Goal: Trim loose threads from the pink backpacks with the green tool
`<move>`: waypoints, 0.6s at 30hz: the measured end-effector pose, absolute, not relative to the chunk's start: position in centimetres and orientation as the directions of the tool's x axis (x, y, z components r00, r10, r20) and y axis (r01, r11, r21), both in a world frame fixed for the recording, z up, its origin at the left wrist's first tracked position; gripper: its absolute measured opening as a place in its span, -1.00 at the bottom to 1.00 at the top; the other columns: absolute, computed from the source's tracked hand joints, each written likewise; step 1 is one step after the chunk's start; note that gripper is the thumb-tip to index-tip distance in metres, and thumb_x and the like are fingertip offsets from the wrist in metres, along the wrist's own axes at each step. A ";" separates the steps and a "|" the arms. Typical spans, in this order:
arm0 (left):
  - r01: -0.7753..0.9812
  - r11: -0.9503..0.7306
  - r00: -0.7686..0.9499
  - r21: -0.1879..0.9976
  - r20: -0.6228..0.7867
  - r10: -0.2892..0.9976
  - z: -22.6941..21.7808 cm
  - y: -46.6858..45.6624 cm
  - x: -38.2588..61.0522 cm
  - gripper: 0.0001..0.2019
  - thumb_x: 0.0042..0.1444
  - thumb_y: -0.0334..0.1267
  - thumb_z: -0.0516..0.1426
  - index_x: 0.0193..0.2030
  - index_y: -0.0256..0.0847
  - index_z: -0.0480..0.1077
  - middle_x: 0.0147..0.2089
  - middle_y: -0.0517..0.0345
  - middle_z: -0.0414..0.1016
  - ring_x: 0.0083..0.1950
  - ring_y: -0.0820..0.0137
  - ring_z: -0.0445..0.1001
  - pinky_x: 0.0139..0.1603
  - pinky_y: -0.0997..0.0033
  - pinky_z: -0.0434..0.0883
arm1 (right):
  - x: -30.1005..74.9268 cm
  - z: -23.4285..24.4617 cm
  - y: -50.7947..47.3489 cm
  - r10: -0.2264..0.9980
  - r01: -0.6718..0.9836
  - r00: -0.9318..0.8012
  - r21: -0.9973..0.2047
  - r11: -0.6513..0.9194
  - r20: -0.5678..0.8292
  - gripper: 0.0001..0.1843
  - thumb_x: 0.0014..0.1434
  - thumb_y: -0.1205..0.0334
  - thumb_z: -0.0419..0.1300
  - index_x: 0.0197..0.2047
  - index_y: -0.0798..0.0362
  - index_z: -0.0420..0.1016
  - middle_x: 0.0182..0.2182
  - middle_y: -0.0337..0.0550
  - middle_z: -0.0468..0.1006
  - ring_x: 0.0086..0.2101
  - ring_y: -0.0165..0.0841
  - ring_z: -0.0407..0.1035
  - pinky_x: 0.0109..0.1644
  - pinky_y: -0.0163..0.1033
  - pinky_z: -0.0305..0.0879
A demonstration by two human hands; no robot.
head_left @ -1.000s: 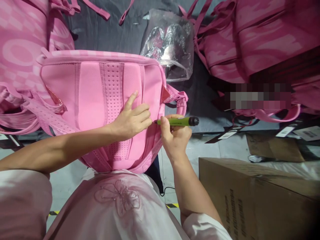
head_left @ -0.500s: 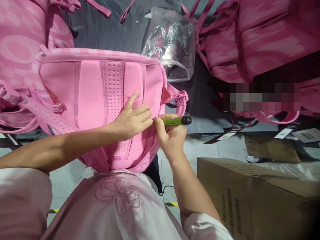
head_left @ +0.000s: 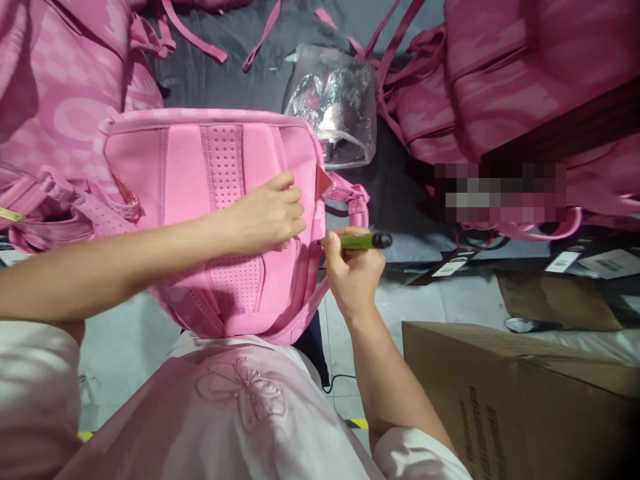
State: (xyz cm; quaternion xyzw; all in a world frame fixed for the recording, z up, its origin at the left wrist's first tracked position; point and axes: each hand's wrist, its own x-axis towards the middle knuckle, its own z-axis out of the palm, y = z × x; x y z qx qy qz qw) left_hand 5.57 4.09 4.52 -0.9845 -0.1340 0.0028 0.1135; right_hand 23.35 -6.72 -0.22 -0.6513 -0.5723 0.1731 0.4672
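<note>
Pink fabric backpack [head_left: 185,173], edge work underway, extent unclear: right hand [head_left: 356,270] grips green-and-black pen-shaped tool [head_left: 360,241]; left hand [head_left: 270,213] curled, hold unclear.

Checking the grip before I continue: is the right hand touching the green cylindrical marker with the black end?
Touching. The head view shows the right hand holding the green cylindrical marker, its thumb lying over the barrel.

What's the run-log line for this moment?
left hand: on pink backpack | right hand: holding green marker | plastic bag: beyond backpack
</note>
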 end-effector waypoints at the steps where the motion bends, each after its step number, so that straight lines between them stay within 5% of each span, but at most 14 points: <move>1: 0.226 -0.944 0.971 -0.239 -0.026 0.239 5.6 4.7 5.8 -0.86 0.22 -0.17 0.17 -0.28 -0.18 0.47 -0.32 0.14 0.53 -0.14 0.24 0.49 0.12 0.07 0.38 | 23.4 -0.2 -7.2 0.903 0.512 0.303 -0.851 0.114 0.303 -0.78 0.32 0.05 0.21 -0.21 0.04 0.46 -0.43 -0.20 0.57 -0.57 -0.37 0.44 -0.43 -0.26 0.38; 4: 0.193 -0.929 0.965 -0.316 -0.113 0.239 8.5 5.1 6.2 -0.90 0.17 -0.34 0.15 -0.36 -0.18 0.45 -0.43 0.17 0.51 -0.29 0.30 0.48 -0.07 0.19 0.33 | 23.0 0.2 -8.9 0.889 0.339 0.299 -0.910 0.240 0.346 -0.74 0.34 0.09 0.22 0.04 -0.01 0.44 -0.15 -0.08 0.63 -0.31 -0.27 0.61 -0.16 -0.14 0.54; 7: 0.187 -0.908 0.979 -0.376 -0.001 0.202 11.4 2.3 5.3 -0.80 0.26 -0.39 0.06 -0.39 -0.18 0.39 -0.42 0.17 0.50 -0.33 0.33 0.44 -0.16 0.23 0.29 | 21.9 1.0 -10.6 0.802 0.363 0.340 -0.856 0.369 0.490 -0.68 0.36 0.23 0.19 0.16 -0.05 0.43 -0.08 -0.06 0.65 -0.13 -0.19 0.61 0.02 -0.04 0.52; 13: 0.326 -0.843 0.928 -0.428 0.317 0.198 18.1 -8.6 1.1 -0.69 0.33 -0.42 -0.03 -0.46 -0.17 0.29 -0.49 0.16 0.35 -0.38 0.34 0.31 -0.36 0.27 0.13 | 21.3 5.5 -13.7 0.445 0.458 0.240 -0.505 0.732 0.863 -0.58 0.32 0.29 0.20 0.22 -0.13 0.41 -0.19 -0.17 0.69 -0.26 -0.18 0.63 0.09 0.16 0.48; 18: 0.510 -0.807 0.833 -0.297 0.404 0.378 18.3 -14.2 -0.6 -0.73 0.25 -0.47 0.03 -0.48 -0.16 0.25 -0.52 0.18 0.28 -0.44 0.33 0.26 -0.40 0.26 0.11 | 22.2 7.9 -13.3 0.394 0.440 0.064 -0.380 0.813 0.917 -0.55 0.29 0.27 0.21 0.23 -0.13 0.41 -0.16 -0.17 0.69 -0.26 -0.22 0.61 0.01 0.09 0.53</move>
